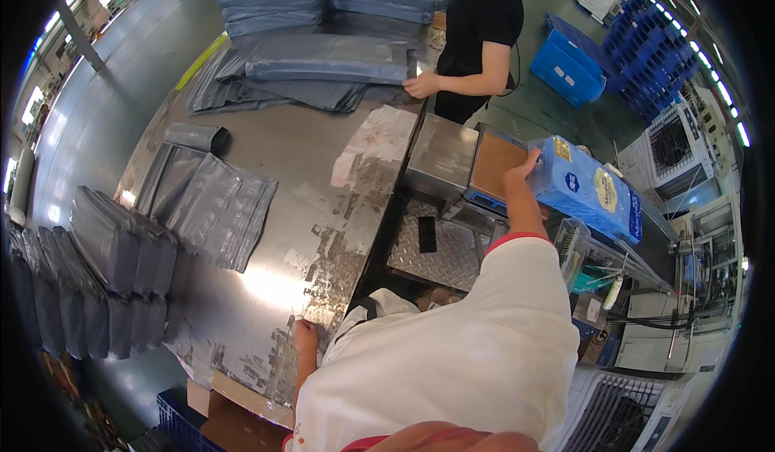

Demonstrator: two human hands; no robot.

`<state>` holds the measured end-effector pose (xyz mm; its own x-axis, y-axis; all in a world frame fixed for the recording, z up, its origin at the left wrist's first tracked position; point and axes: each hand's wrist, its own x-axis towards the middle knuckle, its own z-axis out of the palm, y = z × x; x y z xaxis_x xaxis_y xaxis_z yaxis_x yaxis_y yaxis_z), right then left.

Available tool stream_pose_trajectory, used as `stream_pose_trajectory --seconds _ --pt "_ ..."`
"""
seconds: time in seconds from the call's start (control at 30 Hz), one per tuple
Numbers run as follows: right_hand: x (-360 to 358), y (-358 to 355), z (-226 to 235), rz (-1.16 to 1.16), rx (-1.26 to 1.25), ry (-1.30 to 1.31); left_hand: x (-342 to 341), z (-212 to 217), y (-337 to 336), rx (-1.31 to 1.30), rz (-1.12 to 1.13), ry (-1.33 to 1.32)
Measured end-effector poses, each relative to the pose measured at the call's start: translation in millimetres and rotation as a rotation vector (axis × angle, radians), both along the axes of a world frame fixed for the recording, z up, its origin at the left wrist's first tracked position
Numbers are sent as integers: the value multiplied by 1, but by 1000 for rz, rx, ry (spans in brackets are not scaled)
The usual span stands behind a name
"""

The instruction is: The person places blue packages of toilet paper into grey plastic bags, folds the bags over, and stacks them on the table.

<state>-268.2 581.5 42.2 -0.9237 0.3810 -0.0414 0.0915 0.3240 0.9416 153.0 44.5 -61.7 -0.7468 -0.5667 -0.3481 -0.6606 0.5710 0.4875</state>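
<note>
My right hand (525,171) reaches out to the right and grips the near left end of a blue plastic-wrapped pack of tissues (585,184). The pack lies tilted on the machine's conveyor (646,224). Down at the table's near edge, my left hand (306,336) rests on the worn metal top with its fingers curled in. Whether anything is between those fingers cannot be made out. Farther left on the metal table (282,202) lie flat grey plastic bags (214,206), beside a rolled grey bag (196,137).
Grey bag bundles (121,266) stand at the left edge; tall stacks (270,0) rise at the back. A co-worker in black (483,40) touches bags (323,58) across the table. A black phone (427,234) lies on a tread plate. Blue crates (567,66) sit behind.
</note>
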Motion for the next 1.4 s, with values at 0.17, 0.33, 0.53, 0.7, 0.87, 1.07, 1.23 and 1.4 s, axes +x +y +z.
stream_pose_trajectory --seconds 0.17,0.33,0.53,0.7,0.87,1.07,1.23,1.4 --pt "-3 1 -17 -43 280 -353 5 -16 -2 -63 15 -12" --pt "-66 -27 -74 0 272 -636 10 -20 -5 -30 56 -48" --pt "-100 -41 -162 -271 884 -488 -6 -19 2 23 86 28" --pt "7 -314 -86 339 545 -910 5 -14 5 9 214 -87" --pt "-7 -476 31 1242 -406 -850 8 -19 3 64 208 -86" --pt "-90 -565 92 1366 -1473 18 5 -8 9 85 147 -73" --pt "-131 -501 52 960 -1672 17 -5 -4 23 156 148 54" --pt "-141 -332 -91 701 -1776 -236 -51 6 21 347 90 280"
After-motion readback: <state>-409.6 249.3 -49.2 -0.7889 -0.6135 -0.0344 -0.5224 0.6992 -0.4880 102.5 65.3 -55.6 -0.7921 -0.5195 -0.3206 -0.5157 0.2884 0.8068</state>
